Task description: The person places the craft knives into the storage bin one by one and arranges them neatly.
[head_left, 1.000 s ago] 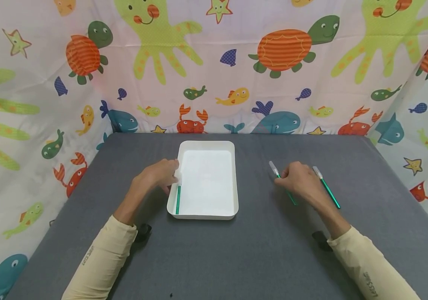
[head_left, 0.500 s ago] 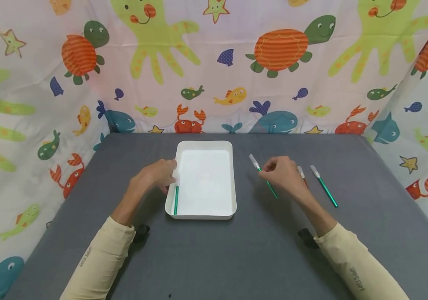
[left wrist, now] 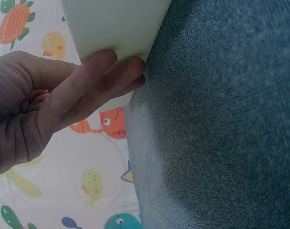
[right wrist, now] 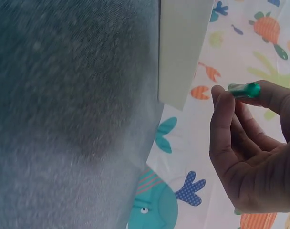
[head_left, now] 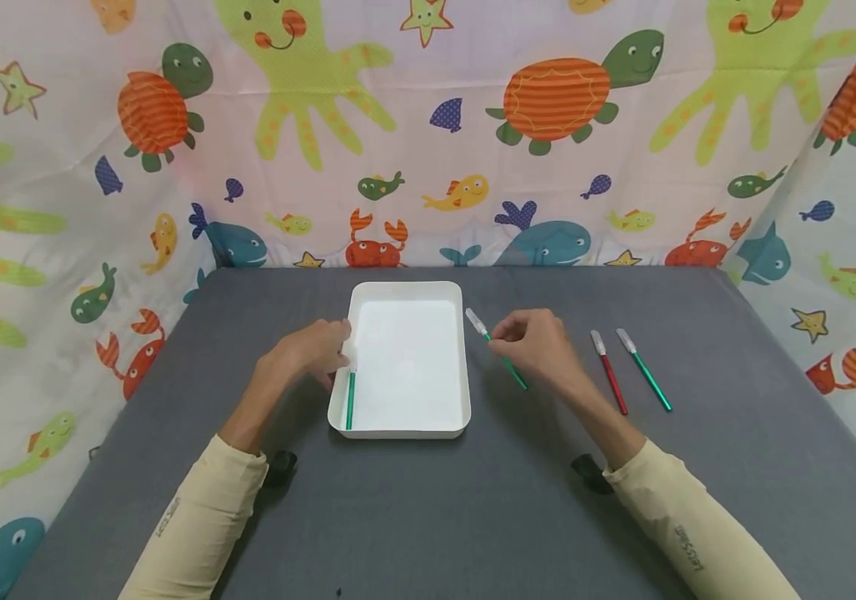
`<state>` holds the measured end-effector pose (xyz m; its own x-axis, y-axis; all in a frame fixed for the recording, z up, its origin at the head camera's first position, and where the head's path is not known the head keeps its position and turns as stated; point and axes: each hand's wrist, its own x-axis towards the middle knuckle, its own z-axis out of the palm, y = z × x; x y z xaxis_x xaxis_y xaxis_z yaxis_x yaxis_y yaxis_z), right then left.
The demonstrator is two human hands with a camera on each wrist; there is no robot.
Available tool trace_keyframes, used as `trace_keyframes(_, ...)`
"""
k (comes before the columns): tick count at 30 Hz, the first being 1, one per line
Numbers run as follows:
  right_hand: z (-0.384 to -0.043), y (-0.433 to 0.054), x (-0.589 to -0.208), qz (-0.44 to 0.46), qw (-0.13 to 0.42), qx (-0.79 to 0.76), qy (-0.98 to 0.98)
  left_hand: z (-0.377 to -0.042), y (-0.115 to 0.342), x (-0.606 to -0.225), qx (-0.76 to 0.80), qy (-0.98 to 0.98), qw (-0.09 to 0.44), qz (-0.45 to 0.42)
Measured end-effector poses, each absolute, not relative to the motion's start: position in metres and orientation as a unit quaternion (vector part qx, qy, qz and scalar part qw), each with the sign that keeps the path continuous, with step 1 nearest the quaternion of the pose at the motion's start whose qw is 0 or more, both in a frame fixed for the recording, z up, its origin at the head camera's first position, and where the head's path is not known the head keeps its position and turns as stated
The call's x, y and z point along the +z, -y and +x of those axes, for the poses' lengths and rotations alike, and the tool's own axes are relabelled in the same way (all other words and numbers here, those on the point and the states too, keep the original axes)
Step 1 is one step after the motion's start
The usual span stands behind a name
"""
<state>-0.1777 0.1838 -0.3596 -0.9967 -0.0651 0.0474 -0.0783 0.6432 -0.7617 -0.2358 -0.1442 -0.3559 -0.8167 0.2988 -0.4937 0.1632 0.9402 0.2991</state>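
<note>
Someone's right hand [head_left: 536, 343] pinches a green capped pen [head_left: 514, 373] at a slant, cap end just beside the white tray [head_left: 412, 358] to its left; the left hand [head_left: 313, 346] grips that tray's left wall. Since half a second ago the held pen has come nearer, baring a red pen [head_left: 613, 382] beside another green pen [head_left: 651, 380] on the tabletop [head_left: 435, 517].

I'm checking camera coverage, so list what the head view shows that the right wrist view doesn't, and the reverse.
Only the head view: the left hand at the left wall of the white tray, a green pen lying inside, plus a red pen and another green pen on the grey table.

Only the right wrist view: the palm side of the right hand, and the held green pen nearly end-on.

Both: the right hand, held green pen, white tray, grey table and sea-creature cloth.
</note>
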Motion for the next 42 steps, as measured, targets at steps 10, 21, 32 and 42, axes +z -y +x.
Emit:
trace_keyframes(10, -0.183, -0.172, -0.355, 0.031, -0.015, 0.48, 0.876, -0.237, 0.143, -0.352, 0.121, -0.946, 0.275, 0.12)
trace_keyframes(21, -0.183, -0.159, -0.356, 0.03, -0.03, 0.52, 0.853, -0.235, 0.144, -0.352, 0.122, -0.945, 0.277, 0.121)
trace_keyframes(32, -0.186, -0.125, -0.36, 0.044, -0.04, 0.55, 0.833, -0.235, 0.143, -0.354, 0.122, -0.946, 0.279, 0.11)
trace_keyframes(42, -0.183, -0.092, -0.371, 0.035, -0.072, 0.562, 0.823, -0.234, 0.142, -0.356, 0.119, -0.946, 0.278, 0.121)
